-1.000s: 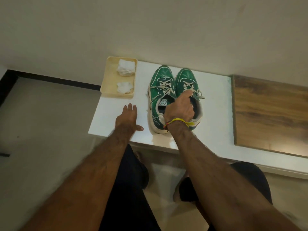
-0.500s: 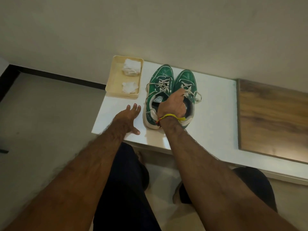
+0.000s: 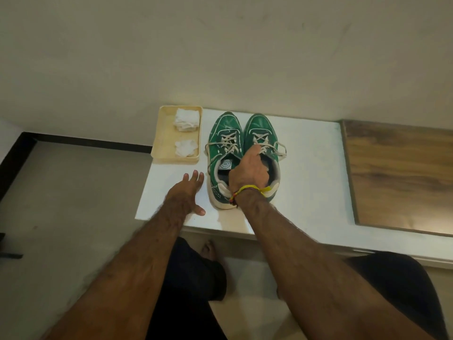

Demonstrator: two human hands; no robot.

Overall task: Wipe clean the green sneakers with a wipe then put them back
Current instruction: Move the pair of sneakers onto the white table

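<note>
Two green sneakers stand side by side on the white table (image 3: 313,182), toes toward the wall: the left sneaker (image 3: 224,141) and the right sneaker (image 3: 261,125), both with pale laces. My right hand (image 3: 248,173) lies over their heels and grips the inner collars, with fingers curled down into the right sneaker's opening; its wrist wears a yellow band. My left hand (image 3: 183,195) rests flat on the table just left of the shoes, fingers straight, holding nothing. Two white wipes (image 3: 186,119) (image 3: 186,148) lie in a beige tray (image 3: 158,143) left of the sneakers.
A wooden board (image 3: 397,175) covers the table's right part. The wall runs right behind the shoes and tray. The table's near edge is just below my left hand, and my legs and a bare foot show beneath it.
My right hand's fingers, stretched forward over the laces a second ago, have curled into the sneakers' openings. The left hand stays flat on the table.
</note>
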